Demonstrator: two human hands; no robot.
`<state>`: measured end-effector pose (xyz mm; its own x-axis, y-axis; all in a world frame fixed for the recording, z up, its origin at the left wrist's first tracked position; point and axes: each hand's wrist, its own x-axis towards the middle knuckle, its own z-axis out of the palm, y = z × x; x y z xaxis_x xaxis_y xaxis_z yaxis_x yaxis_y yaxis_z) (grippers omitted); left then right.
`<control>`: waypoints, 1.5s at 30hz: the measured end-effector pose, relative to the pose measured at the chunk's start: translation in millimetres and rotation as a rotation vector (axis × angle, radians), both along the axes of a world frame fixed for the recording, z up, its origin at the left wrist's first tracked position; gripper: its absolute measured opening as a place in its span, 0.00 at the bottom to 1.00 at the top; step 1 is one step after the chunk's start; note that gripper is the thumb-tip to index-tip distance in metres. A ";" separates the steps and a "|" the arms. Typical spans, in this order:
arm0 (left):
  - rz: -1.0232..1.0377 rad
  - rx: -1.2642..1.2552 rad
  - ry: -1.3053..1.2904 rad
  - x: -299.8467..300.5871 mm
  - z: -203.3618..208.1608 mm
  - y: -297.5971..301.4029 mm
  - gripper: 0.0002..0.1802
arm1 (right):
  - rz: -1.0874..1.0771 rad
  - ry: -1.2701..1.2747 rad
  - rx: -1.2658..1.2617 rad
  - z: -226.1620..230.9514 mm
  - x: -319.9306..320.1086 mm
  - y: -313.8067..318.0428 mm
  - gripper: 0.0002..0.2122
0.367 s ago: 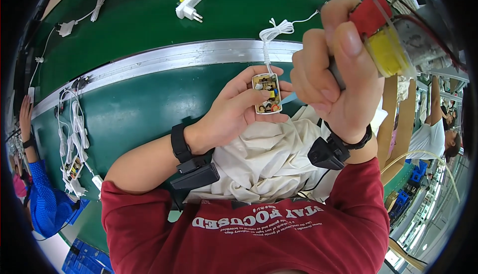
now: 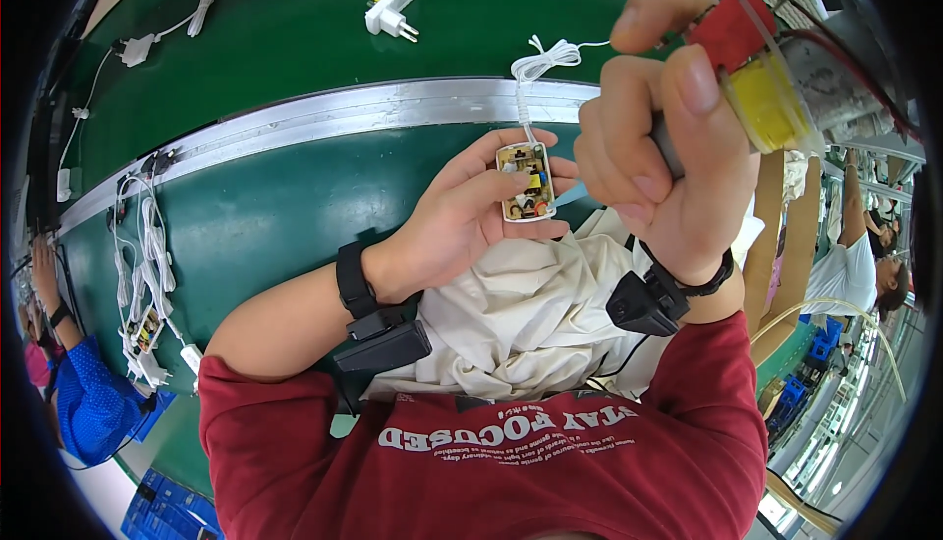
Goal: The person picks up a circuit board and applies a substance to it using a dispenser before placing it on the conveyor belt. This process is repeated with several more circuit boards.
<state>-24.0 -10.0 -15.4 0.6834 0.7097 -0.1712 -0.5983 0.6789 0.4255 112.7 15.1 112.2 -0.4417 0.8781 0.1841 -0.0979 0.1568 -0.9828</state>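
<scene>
My left hand (image 2: 447, 208) is closed around an open white adapter case (image 2: 504, 209), its thumb lying on the circuit board (image 2: 531, 199) inside. From the top of the case a white cable (image 2: 546, 61) runs up in a tied bundle. My right hand (image 2: 678, 142) is wrapped round a hand-held tool with a red block (image 2: 731, 31), a yellow gear-like part (image 2: 771, 103) and a grey motor-like body. The tool's pale blue tip (image 2: 572, 193) reaches the right edge of the case near the board. Its index finger is raised by the red block. Fingers hide the tool's grip.
A metal rail (image 2: 324, 128) divides the table from the green belt, where white plug adapters (image 2: 393, 12) lie with cables. Bundled white cables (image 2: 149, 255) lie at left. White cloth (image 2: 530, 295) covers my lap. A co-worker in blue (image 2: 93, 403) sits left; a cardboard box (image 2: 781, 245) stands right.
The adapters on the green belt have shifted right. My right index finger has lifted a little from the red block. The co-worker's hand at left has moved down. My left hand stays put.
</scene>
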 end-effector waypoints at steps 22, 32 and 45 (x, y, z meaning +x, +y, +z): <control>-0.068 -0.017 -0.223 -1.5 8.6 0.3 0.23 | -0.079 0.042 0.058 -15.5 2.3 1.2 0.20; -0.006 0.399 0.076 15.8 39.7 37.5 0.23 | -0.130 0.255 -0.158 47.5 -2.0 -15.6 0.17; 0.400 1.539 1.270 81.2 95.0 137.2 0.18 | -0.186 0.083 -0.105 65.0 14.5 0.7 0.15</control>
